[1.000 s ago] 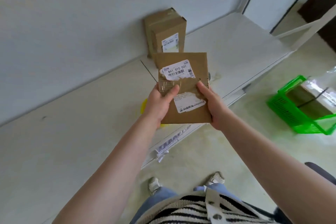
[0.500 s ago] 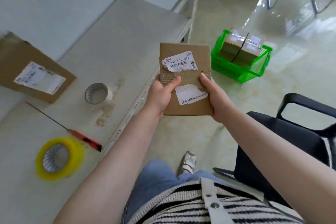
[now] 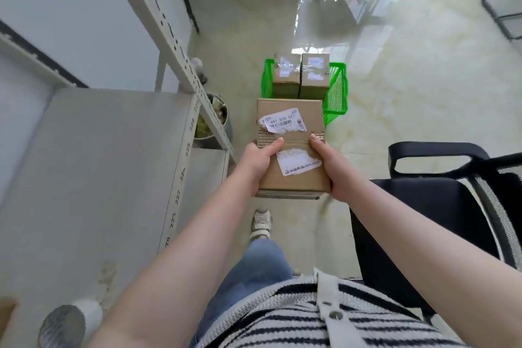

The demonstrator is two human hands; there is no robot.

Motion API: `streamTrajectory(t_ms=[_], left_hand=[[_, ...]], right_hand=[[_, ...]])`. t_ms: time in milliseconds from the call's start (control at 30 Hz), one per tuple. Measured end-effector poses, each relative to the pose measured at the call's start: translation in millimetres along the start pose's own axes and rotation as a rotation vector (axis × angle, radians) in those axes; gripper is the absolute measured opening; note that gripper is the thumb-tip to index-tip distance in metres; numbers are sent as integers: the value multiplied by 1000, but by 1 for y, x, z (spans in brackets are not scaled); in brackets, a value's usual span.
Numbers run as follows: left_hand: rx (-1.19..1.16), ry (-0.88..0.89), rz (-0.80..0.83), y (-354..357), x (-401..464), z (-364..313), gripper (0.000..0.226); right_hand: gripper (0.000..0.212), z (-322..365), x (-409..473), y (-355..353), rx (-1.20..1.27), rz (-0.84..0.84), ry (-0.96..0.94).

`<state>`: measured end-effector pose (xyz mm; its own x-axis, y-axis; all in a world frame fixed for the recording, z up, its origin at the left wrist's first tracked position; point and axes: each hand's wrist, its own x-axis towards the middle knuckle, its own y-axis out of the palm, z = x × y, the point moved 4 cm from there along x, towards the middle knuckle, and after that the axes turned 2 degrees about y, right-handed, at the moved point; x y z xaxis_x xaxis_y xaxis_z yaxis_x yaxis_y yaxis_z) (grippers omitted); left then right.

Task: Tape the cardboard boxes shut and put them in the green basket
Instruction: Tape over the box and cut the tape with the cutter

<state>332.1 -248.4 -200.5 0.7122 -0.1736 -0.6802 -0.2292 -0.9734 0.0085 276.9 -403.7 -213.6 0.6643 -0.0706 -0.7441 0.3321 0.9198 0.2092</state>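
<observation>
The cardboard box [image 3: 292,150] is held in the air between the left hand [image 3: 257,162] and right hand [image 3: 330,167], fingers closed on its side edges, the green basket [image 3: 336,93] lying at twelve o'clock on the floor. It is judged light and stiff, the taped top slick, so the rigid side edges are best gripped

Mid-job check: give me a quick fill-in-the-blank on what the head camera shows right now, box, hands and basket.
1. The cardboard box is held by ____ hands, the left hand and the right hand.
2. The basket on the floor is ____ in colour.
3. The basket already holds ____ boxes.
4. The office chair stands on the person's ____ side.

Missing words: both; green; two; right
</observation>
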Motion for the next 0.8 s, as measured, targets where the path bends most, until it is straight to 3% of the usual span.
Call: streamTrajectory(t_ms=[133, 400, 600, 800], left_hand=[[87, -64, 61, 12, 53, -37, 39], [102, -136, 153, 55, 152, -99, 15], [93, -168, 127, 90, 245, -146, 26], [111, -174, 159, 166, 350, -190, 14]], right_hand=[[41, 34, 35, -7, 23, -50, 37], [44, 105, 120, -39, 82, -131, 71], [43, 172, 207, -65, 59, -101, 110], [46, 246, 294, -136, 53, -129, 109]])
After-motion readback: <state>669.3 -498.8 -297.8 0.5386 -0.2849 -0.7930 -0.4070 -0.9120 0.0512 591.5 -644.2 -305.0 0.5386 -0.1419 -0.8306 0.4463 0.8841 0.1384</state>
